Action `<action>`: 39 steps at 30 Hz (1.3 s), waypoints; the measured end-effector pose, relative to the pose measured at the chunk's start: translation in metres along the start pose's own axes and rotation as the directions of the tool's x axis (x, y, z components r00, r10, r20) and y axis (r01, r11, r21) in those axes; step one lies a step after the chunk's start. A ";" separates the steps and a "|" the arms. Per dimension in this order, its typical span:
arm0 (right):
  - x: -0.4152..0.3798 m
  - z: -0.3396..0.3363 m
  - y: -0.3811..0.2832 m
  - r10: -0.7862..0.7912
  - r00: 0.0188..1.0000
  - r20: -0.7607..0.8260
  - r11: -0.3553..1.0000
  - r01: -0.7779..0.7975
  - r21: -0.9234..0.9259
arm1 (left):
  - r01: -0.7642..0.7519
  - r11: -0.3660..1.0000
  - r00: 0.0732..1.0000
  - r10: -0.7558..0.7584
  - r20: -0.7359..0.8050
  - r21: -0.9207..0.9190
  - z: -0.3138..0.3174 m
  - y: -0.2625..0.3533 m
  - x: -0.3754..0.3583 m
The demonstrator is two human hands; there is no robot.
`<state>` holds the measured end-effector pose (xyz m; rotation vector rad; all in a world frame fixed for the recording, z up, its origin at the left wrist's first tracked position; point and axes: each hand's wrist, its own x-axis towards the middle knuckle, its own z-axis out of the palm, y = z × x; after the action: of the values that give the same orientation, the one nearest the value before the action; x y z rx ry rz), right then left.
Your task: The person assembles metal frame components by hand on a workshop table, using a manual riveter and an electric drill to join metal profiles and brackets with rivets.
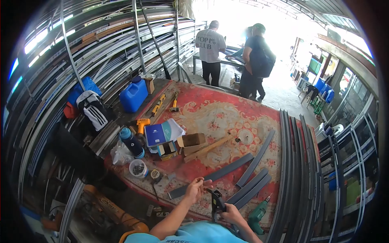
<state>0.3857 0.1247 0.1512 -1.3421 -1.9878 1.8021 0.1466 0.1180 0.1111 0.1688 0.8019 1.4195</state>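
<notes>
My right hand (231, 214) is wrapped round a black hand tool (217, 200) with a slim upright body; its exact kind does not show. Just left of the tool, my left hand (195, 190) is raised with fingers pinched together, and whatever lies between them is too small to make out. Beneath and beyond both hands, short grey metal profiles (231, 167) lie on the red patterned carpet (210, 115) covering the table. Right of my right hand rests a green drill (256, 215) with its bit pointing away from me.
Long dark profiles (298, 162) line the table's right side. To the left stand a blue bottle (132, 143), a white tub (138, 168), an orange drill (142, 125), booklets (162, 133) and a blue jerrycan (134, 95). Two people (210, 48) stand beyond the table.
</notes>
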 end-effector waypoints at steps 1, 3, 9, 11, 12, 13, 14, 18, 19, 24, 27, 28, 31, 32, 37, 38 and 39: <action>0.003 0.003 -0.008 -0.018 1.000 0.010 0.996 0.019 -0.084 | -0.034 0.989 0.999 0.035 0.001 -0.144 0.001 -0.001 -0.005; 0.004 0.004 -0.022 -0.049 0.998 0.039 0.992 0.054 -0.117 | -0.108 0.980 0.994 0.103 -0.037 -0.168 0.002 -0.005 -0.009; 0.005 0.004 -0.036 -0.170 0.980 0.106 0.964 0.188 -0.189 | -0.294 0.940 0.953 0.274 -0.131 -0.171 0.019 0.000 -0.025; 0.004 0.004 -0.034 -0.181 0.976 0.120 0.958 0.203 -0.200 | -0.328 0.931 0.941 0.306 -0.145 -0.164 0.024 0.000 -0.029; 0.004 0.005 -0.033 -0.209 0.971 0.113 0.961 0.225 -0.160 | -0.341 0.923 0.935 0.313 -0.168 -0.179 0.026 -0.001 -0.030; 0.003 0.005 -0.031 -0.236 0.966 0.103 0.962 0.247 -0.119 | -0.354 0.915 0.929 0.319 -0.190 -0.193 0.028 -0.001 -0.032; 0.003 0.005 -0.029 -0.237 0.966 0.105 0.961 0.248 -0.118 | -0.355 0.915 0.928 0.320 -0.192 -0.192 0.030 -0.001 -0.034; -0.002 0.000 -0.025 -0.171 0.981 0.088 0.985 0.173 -0.018 | -0.377 0.924 0.920 0.365 -0.142 -0.067 0.041 -0.004 -0.037; -0.003 -0.001 -0.026 -0.188 0.979 0.083 0.982 0.189 0.003 | -0.396 0.916 0.912 0.384 -0.141 -0.062 0.043 -0.006 -0.036; -0.008 -0.006 -0.022 -0.197 0.977 0.085 0.977 0.189 0.098 | -0.406 0.910 0.913 0.400 -0.082 -0.083 0.064 -0.009 -0.039; -0.011 -0.010 -0.022 -0.259 0.962 0.084 0.963 0.251 0.103 | -0.390 0.909 0.920 0.381 -0.090 -0.148 0.068 -0.009 -0.037; -0.011 -0.010 -0.023 -0.287 0.954 0.080 0.952 0.275 0.133 | -0.396 0.898 0.918 0.383 -0.104 -0.191 0.067 -0.009 -0.036; -0.016 -0.014 -0.032 -0.277 0.956 0.096 0.959 0.269 0.090 | -0.408 0.894 0.913 0.395 -0.105 -0.184 0.069 -0.011 -0.035; -0.017 -0.015 -0.033 -0.276 0.957 0.096 0.959 0.267 0.089 | -0.407 0.895 0.913 0.394 -0.105 -0.185 0.069 -0.011 -0.035; -0.015 -0.013 -0.027 -0.213 0.966 0.144 0.977 0.211 0.025 | -0.376 0.924 0.923 0.367 -0.120 -0.070 0.072 -0.008 -0.044; -0.016 -0.012 -0.027 -0.208 0.967 0.148 0.978 0.207 0.025 | -0.375 0.924 0.923 0.365 -0.126 -0.072 0.071 -0.009 -0.044; -0.016 -0.011 -0.028 -0.234 0.959 0.159 0.972 0.228 0.053 | -0.382 0.917 0.922 0.370 -0.115 -0.111 0.068 -0.010 -0.044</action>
<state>0.3879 0.1254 0.1857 -0.9310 -2.0825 1.8786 0.1972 0.0996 0.1728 0.1632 0.7748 1.8523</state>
